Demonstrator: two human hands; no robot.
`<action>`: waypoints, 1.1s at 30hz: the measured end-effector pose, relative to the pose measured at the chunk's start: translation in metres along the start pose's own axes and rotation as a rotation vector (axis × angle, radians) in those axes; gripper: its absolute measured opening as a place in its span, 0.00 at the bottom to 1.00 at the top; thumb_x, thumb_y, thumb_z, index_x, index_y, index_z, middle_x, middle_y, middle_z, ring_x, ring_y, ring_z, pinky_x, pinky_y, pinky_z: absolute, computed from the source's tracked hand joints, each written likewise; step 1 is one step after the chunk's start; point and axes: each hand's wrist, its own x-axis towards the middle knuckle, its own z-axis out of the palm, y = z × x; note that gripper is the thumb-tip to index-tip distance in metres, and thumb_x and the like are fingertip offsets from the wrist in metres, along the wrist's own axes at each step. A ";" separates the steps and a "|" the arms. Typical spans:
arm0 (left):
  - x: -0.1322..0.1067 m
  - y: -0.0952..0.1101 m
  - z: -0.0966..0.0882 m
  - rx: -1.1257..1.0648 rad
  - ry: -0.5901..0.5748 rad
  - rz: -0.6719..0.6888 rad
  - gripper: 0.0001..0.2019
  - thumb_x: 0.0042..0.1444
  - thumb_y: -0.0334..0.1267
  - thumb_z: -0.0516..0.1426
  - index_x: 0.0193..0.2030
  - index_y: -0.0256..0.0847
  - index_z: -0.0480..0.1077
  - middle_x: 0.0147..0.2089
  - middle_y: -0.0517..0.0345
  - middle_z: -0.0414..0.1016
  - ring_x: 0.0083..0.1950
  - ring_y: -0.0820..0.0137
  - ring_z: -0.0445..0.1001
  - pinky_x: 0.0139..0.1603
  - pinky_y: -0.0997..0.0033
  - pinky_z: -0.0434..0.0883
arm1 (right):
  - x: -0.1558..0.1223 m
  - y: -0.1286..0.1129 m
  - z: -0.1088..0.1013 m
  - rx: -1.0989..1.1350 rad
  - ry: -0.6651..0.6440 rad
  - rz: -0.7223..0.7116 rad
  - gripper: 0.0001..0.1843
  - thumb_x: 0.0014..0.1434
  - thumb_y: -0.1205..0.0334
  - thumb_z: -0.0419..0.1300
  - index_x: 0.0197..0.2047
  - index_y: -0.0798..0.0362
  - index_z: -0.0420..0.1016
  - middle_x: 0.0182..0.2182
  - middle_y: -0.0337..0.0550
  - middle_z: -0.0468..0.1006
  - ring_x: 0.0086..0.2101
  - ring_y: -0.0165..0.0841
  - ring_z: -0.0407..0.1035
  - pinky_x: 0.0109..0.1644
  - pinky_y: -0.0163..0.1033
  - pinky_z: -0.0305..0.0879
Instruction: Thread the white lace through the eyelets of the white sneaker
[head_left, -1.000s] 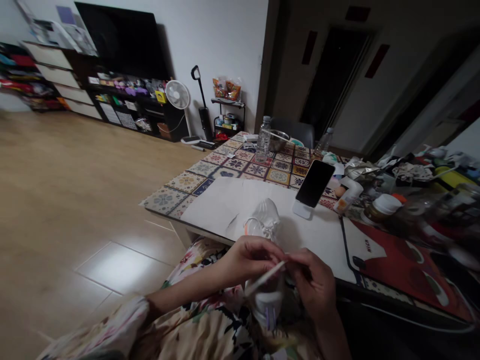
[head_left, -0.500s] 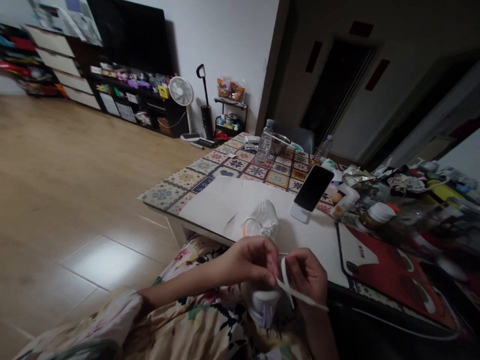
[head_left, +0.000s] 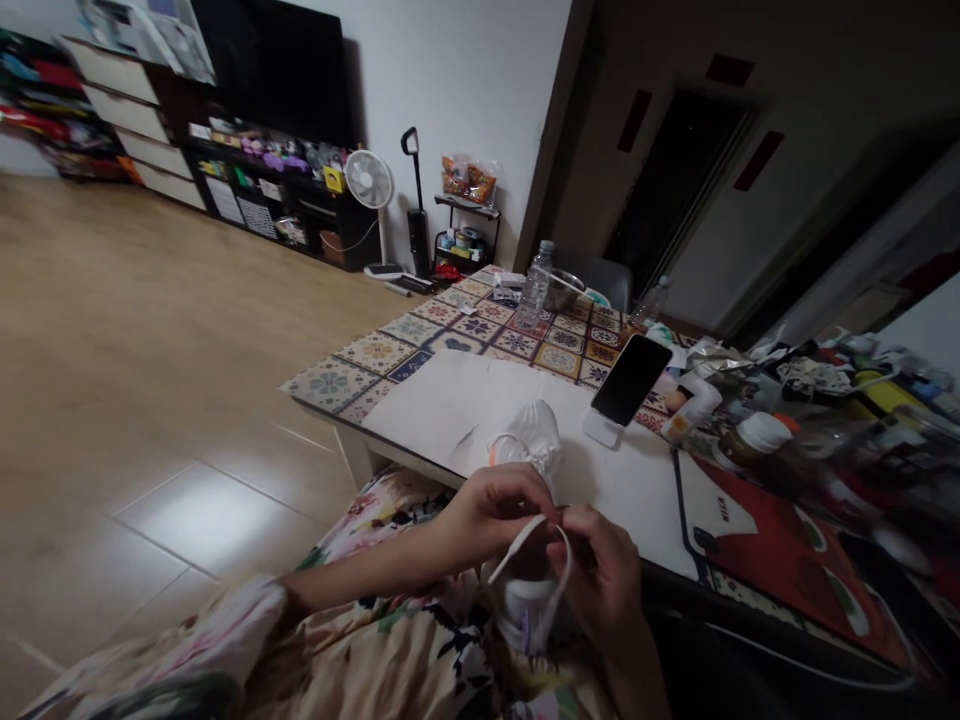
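Note:
In my lap rests a white shoe (head_left: 517, 600), its heel with a lavender pull tab facing me; my hands hide its front. My left hand (head_left: 504, 508) pinches a white shoelace (head_left: 516, 548) above the shoe's opening. The fingers of my right hand (head_left: 606, 570) are closed on the same lace, close against the left fingertips. One lace end curves down to the left, and a loop hangs in front of the right fingers. Just beyond my hands, a second white shoe (head_left: 538, 430) with an orange patch stands on a white sheet (head_left: 427, 410).
The patterned table (head_left: 330, 382) holds a phone on a stand (head_left: 634, 380), a plastic bottle (head_left: 536, 280) and a metal bowl (head_left: 564, 290). To the right lie a red laptop-like cover (head_left: 780, 550), a white-lidded jar (head_left: 761, 435) and clutter. A fan (head_left: 369, 180) stands by the wall.
My right hand has moved left and up, so the fingertips of both hands now meet. The lace end that pointed right now curves down to the left.

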 end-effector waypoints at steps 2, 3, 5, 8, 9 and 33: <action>-0.002 -0.001 0.001 -0.017 -0.020 -0.062 0.17 0.52 0.49 0.66 0.28 0.33 0.75 0.28 0.53 0.75 0.31 0.72 0.72 0.33 0.75 0.69 | -0.002 0.000 0.003 0.007 0.028 0.039 0.07 0.65 0.61 0.56 0.35 0.50 0.73 0.28 0.39 0.79 0.28 0.32 0.74 0.35 0.34 0.69; -0.004 -0.001 0.002 -0.037 -0.030 -0.093 0.18 0.51 0.50 0.66 0.28 0.33 0.74 0.28 0.53 0.75 0.30 0.72 0.72 0.32 0.75 0.69 | -0.003 0.001 0.005 0.015 0.050 0.067 0.08 0.65 0.63 0.55 0.34 0.50 0.73 0.27 0.39 0.79 0.28 0.32 0.74 0.35 0.34 0.68; -0.006 0.000 0.002 -0.077 -0.049 -0.122 0.19 0.50 0.50 0.67 0.28 0.33 0.74 0.28 0.53 0.76 0.30 0.73 0.72 0.32 0.76 0.69 | -0.005 0.002 0.009 0.049 0.119 0.146 0.09 0.65 0.63 0.57 0.32 0.50 0.72 0.25 0.37 0.77 0.26 0.31 0.73 0.32 0.32 0.68; -0.007 0.003 0.000 -0.064 -0.073 -0.063 0.17 0.52 0.48 0.66 0.29 0.33 0.75 0.29 0.52 0.77 0.31 0.72 0.74 0.34 0.75 0.70 | -0.006 0.005 0.013 0.100 0.265 0.239 0.05 0.62 0.63 0.62 0.33 0.49 0.71 0.23 0.33 0.74 0.24 0.28 0.70 0.29 0.30 0.67; -0.007 0.005 -0.001 -0.041 -0.068 -0.024 0.16 0.53 0.47 0.65 0.29 0.33 0.76 0.29 0.51 0.78 0.31 0.71 0.74 0.35 0.75 0.70 | -0.006 0.006 0.012 0.105 0.274 0.234 0.03 0.61 0.63 0.62 0.35 0.49 0.71 0.24 0.33 0.75 0.24 0.28 0.71 0.29 0.30 0.68; 0.001 0.008 0.000 -0.392 0.154 -0.366 0.15 0.42 0.44 0.71 0.23 0.34 0.75 0.21 0.60 0.75 0.25 0.75 0.69 0.31 0.77 0.68 | 0.005 0.003 0.010 0.009 0.246 -0.240 0.06 0.65 0.67 0.56 0.42 0.47 0.73 0.38 0.43 0.74 0.41 0.37 0.70 0.44 0.45 0.67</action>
